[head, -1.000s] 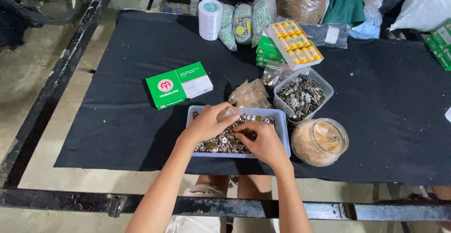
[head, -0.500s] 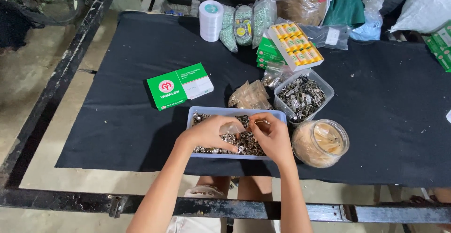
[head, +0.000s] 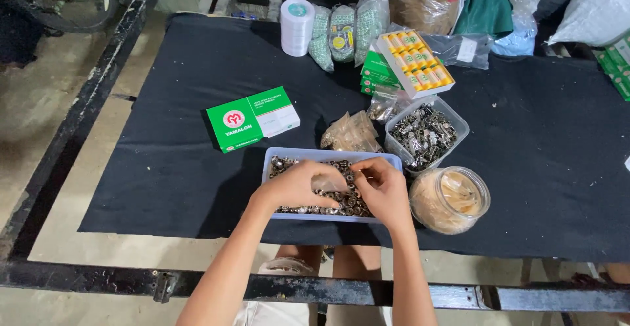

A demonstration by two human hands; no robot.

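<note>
A shallow, pale blue rectangular plastic tray [head: 275, 162] filled with small round silver metal rings and snaps [head: 341, 201] sits at the near edge of a table, on a black felt cloth [head: 164, 168]. Both hands work over the tray. The left hand [head: 298, 185] curls over the middle of the tray, fingers bent and drawn together around what looks like a small clear plastic bag; the grip itself is partly hidden. The right hand [head: 380, 188] meets it from the right, fingertips pressed together in a pinch, apparently on 1 small metal piece, though it is too small to be sure.

Doing this well seems to call for keeping both hands low over the tray, so any dropped piece falls back among the rest, and for holding the bag mouth open while the pinch feeds in.

Just right of the tray stands 1 round clear plastic jar [head: 449, 198] of pale tan contents. Behind that is 1 clear square tub [head: 426, 132] of dark metal clips, with 1 crumpled clear bag [head: 351, 132] to its left. Further left lies 1 green and white cardboard box [head: 252, 118]. At the far side are 1 white roll of tape [head: 296, 26], 3 bags of greenish pieces [head: 344, 32], and 1 open box of yellow thread spools [head: 413, 62].
</note>
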